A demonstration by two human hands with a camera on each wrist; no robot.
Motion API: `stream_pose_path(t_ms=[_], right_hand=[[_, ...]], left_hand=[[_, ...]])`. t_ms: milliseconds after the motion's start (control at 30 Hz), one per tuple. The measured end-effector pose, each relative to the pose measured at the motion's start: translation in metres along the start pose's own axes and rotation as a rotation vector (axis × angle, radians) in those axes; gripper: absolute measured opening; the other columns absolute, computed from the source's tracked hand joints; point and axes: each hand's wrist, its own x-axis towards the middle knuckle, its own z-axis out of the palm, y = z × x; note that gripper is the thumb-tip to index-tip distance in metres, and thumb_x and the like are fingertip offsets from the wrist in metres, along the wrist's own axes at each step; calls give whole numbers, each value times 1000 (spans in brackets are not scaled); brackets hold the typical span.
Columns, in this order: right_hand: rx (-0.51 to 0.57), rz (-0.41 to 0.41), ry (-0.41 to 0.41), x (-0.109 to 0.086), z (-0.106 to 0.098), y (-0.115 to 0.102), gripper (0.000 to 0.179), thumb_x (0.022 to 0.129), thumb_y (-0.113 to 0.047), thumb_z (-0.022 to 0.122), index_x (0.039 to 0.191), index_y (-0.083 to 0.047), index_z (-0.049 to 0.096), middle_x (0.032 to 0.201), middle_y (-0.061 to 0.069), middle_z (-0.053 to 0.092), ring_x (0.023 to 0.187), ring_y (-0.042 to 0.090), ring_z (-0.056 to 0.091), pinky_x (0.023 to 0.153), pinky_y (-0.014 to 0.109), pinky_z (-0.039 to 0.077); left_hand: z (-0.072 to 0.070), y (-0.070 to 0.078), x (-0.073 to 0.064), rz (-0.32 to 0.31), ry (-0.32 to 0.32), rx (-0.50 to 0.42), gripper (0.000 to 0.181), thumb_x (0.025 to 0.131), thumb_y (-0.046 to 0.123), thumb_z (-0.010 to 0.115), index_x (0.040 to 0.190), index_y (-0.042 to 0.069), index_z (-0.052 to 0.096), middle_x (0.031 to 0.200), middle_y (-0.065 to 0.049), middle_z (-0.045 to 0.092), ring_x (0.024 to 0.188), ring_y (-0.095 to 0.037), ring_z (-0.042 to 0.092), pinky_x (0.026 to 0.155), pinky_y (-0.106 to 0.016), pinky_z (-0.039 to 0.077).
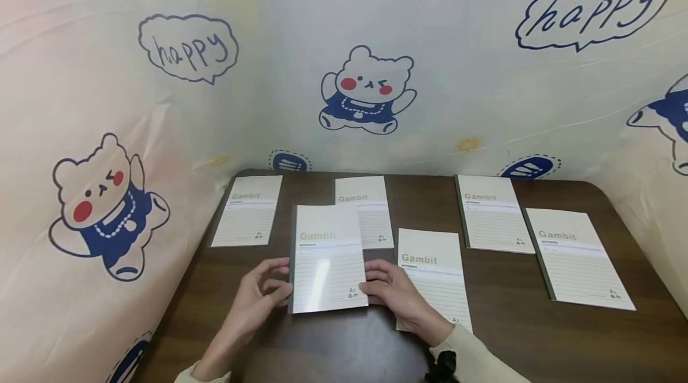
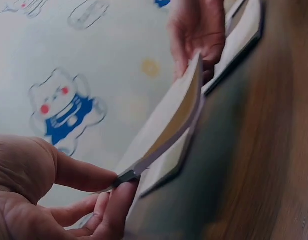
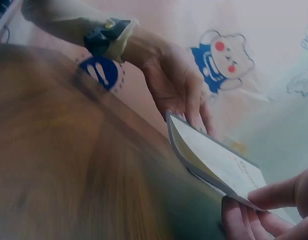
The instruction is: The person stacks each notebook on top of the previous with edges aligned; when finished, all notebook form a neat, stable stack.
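Both hands hold a white-covered Gambit notebook (image 1: 329, 260) with a dark spine, raised above the table. My left hand (image 1: 260, 294) pinches its spine side, thumb on top and fingers beneath, as the left wrist view shows. On the opposite edge, my right hand (image 1: 398, 293) grips the lower right part between thumb and fingers. In the right wrist view the notebook (image 3: 219, 160) bows slightly, its pages a little apart. Behind it lies another notebook (image 1: 365, 192), partly covered. A further notebook (image 1: 430, 245) is partly hidden by my right hand and forearm.
On the brown table (image 1: 500, 323) lie more matching notebooks: one at the back left (image 1: 247, 213), one at the back right (image 1: 494, 215) and one at the far right (image 1: 580, 257). A pale curtain (image 1: 462, 84) printed with bears surrounds the table's back and sides.
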Motion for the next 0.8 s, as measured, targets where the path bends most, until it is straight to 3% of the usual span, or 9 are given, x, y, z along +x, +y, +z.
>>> stream_pose_path(t_ms=[300, 467, 667, 800], right_hand=[[-63, -12, 71, -42, -68, -5, 53, 96, -4, 69, 141, 13, 46, 125, 20, 69, 101, 13, 73, 85, 31, 63], [-127, 6, 136, -64, -95, -7, 57, 97, -8, 70, 143, 12, 45, 124, 18, 70, 100, 11, 73, 84, 30, 63], [-198, 54, 209, -85, -120, -3, 60, 99, -13, 69, 146, 12, 43, 123, 15, 68, 98, 9, 70, 82, 27, 61], [-207, 83, 253, -95, -132, 3, 60, 99, -12, 69, 147, 11, 42, 123, 14, 66, 97, 8, 69, 82, 28, 60]], left_hand=[[67, 8, 15, 94, -166, -100, 49, 88, -10, 73, 135, 0, 61, 130, -23, 63, 90, -21, 71, 68, -32, 64], [101, 6, 20, 133, -257, -117, 48, 90, -6, 74, 136, -1, 60, 129, -25, 62, 92, -22, 72, 70, -34, 65], [133, 2, 22, 179, -345, -133, 50, 90, -4, 74, 136, -7, 57, 125, -28, 60, 92, -22, 72, 72, -37, 66], [148, 2, 23, 213, -377, -93, 49, 89, -5, 75, 135, -9, 58, 121, -28, 62, 92, -28, 73, 71, -32, 65]])
